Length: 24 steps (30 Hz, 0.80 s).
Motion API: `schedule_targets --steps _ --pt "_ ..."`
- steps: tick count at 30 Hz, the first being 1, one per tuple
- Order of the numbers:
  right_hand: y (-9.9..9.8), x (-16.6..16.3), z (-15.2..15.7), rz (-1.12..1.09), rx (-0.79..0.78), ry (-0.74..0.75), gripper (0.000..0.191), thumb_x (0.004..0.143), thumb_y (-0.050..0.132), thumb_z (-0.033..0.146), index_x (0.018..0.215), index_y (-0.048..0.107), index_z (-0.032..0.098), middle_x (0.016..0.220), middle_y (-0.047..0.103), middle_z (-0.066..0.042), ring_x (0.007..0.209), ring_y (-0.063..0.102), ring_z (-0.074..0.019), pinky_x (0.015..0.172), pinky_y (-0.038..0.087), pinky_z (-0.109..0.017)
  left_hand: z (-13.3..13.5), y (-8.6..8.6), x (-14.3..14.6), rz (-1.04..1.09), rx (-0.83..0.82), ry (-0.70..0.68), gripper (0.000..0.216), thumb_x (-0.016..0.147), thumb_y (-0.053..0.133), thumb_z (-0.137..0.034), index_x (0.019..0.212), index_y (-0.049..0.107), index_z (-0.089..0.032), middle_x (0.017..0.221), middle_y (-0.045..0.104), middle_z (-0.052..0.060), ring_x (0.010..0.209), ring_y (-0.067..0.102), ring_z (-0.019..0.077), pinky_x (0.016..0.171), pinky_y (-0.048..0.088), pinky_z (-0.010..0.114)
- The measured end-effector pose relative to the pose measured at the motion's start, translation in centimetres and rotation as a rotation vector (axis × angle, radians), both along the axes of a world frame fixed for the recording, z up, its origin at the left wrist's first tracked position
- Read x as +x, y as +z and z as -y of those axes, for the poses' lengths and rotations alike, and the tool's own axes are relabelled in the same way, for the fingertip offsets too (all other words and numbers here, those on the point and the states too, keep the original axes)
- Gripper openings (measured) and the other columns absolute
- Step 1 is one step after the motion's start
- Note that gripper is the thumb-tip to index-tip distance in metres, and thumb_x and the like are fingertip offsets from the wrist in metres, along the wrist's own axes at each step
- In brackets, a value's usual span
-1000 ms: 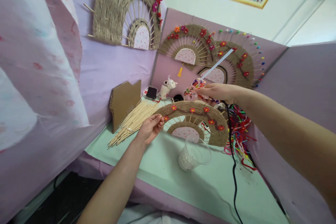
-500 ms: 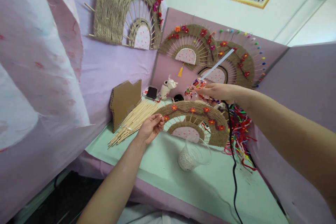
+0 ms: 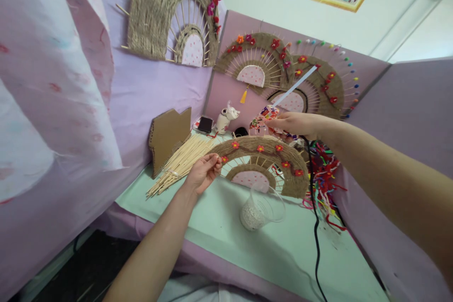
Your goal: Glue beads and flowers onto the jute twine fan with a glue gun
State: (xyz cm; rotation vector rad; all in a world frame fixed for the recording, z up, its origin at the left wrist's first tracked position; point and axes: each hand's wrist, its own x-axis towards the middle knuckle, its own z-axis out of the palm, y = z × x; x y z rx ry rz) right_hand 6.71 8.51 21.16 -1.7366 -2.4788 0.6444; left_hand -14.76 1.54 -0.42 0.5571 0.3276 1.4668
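My right hand [image 3: 292,125] is wrapped round a glue gun [image 3: 260,120] with a colourful pattern. A long pale glue stick [image 3: 295,87] juts up from it, and a black cord [image 3: 316,226] hangs below. My left hand [image 3: 205,170] is closed in a pinch at the left end of a twine-woven fan [image 3: 251,144] decorated with red flowers. Whatever its fingertips hold is too small to make out. The fan stands on the table, its flat side down. In front of it is a clear cup [image 3: 253,212] with small white beads, its wide rim tilted right.
Thin wooden sticks [image 3: 180,165] lie left, beside a cardboard piece [image 3: 168,137]. Behind are a phone [image 3: 204,124] and a white animal-shaped ornament [image 3: 224,118]. Colourful fuzzy strips [image 3: 323,174] pile up at right. More woven fans [image 3: 260,45] hang on the partition.
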Motion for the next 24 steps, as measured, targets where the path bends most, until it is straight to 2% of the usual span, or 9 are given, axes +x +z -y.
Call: schedule_targets --steps 14,24 --pt "0.13 -0.1 0.22 -0.03 -0.041 -0.001 0.058 0.07 0.049 0.08 0.06 0.054 0.023 0.063 0.051 -0.003 0.05 0.046 -0.013 0.046 0.043 -0.027 -0.02 -0.07 -0.03 -0.013 0.008 -0.003 0.024 0.064 0.081 -0.019 0.07 0.059 -0.009 0.066 0.058 0.0 0.055 0.05 0.0032 0.052 0.044 0.013" --pt "0.0 -0.21 0.33 -0.061 -0.054 -0.027 0.052 0.076 0.051 0.072 0.063 0.053 0.022 0.063 0.051 -0.002 0.049 0.046 -0.0118 0.046 0.042 -0.026 -0.14 -0.17 -0.06 -0.012 0.017 -0.006 0.024 0.064 0.08 -0.02 0.07 0.06 -0.009 0.066 0.058 0.0 0.055 0.051 0.0033 0.052 0.045 0.013"
